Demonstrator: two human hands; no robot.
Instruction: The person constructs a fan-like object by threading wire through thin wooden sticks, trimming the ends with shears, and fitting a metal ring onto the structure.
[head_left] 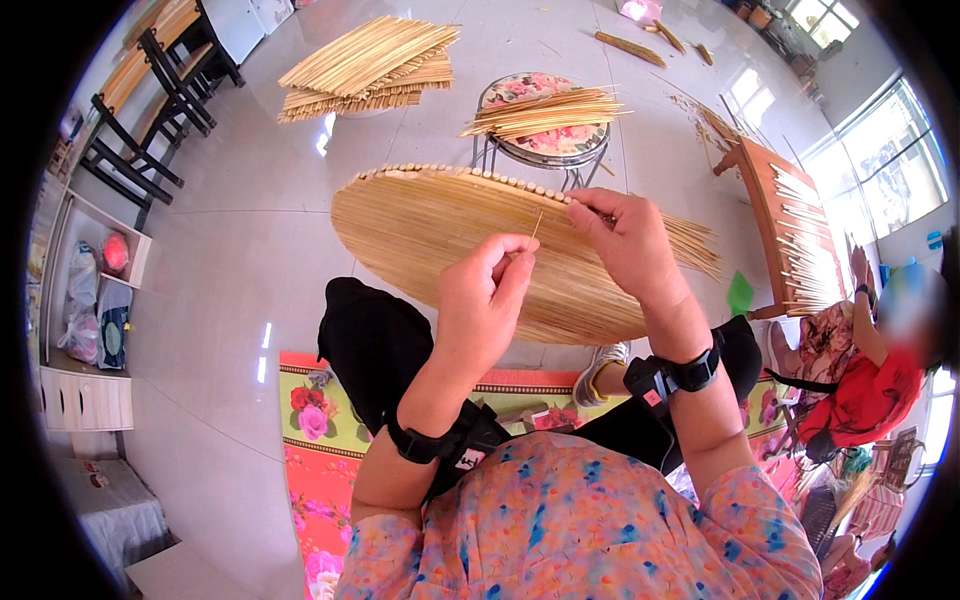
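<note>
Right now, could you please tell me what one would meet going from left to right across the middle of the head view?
White open shelf, left hand, right hand, reddish-brown wooden bench.

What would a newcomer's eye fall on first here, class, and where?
The broad straw-coloured mat in the centre comes first, with the left hand over it and the right hand at its far edge. Beyond it, loose stalks lie across a flowered stool. At the right is another person in red.
</note>
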